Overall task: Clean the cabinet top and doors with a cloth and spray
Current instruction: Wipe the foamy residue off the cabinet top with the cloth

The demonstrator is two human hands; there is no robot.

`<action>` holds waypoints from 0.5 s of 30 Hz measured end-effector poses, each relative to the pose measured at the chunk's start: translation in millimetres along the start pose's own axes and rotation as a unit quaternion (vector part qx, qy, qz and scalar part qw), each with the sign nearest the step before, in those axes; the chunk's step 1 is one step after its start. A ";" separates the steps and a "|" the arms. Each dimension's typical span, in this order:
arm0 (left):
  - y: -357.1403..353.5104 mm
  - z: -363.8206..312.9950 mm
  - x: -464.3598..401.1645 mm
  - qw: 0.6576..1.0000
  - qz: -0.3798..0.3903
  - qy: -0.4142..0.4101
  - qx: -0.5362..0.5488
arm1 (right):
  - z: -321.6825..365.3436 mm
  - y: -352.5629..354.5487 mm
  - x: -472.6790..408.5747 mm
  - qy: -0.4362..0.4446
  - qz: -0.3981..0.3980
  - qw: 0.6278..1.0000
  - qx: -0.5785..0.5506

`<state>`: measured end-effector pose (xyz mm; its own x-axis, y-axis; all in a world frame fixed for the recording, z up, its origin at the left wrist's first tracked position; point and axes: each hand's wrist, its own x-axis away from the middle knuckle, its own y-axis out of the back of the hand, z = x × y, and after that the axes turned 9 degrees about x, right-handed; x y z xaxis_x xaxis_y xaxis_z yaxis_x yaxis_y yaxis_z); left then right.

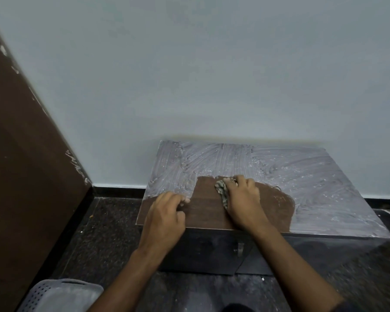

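Note:
A low dark cabinet stands against the wall, its brown top (313,176) smeared with white foamy streaks over most of its surface. A wiped brown patch shows at the front middle. My right hand (243,199) presses a bunched, patterned cloth (222,192) onto the top at the edge of that patch. My left hand (167,215) rests on the front left part of the top, fingers curled, holding nothing. The dark cabinet doors (207,251) with a metal handle (240,247) face me below the top. No spray bottle is in view.
A pale wall rises behind the cabinet, with a black skirting (117,190) at its foot. A brown wooden panel (20,154) stands at the left. A grey perforated basket (61,296) sits on the dark speckled floor at the lower left.

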<state>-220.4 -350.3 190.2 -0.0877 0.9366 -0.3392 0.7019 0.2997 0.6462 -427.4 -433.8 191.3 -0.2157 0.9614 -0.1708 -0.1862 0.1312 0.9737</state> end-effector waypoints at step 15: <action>28.9 38.4 1.8 0.990 -0.120 0.065 -0.033 | 75.9 -16.7 -19.0 0.060 0.007 0.998 -0.005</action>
<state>-173.1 -346.9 182.0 -0.3399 0.8508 -0.4007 0.6029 0.5242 0.6015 -347.4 -436.0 189.8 -0.3320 0.9268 -0.1753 -0.1929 0.1152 0.9744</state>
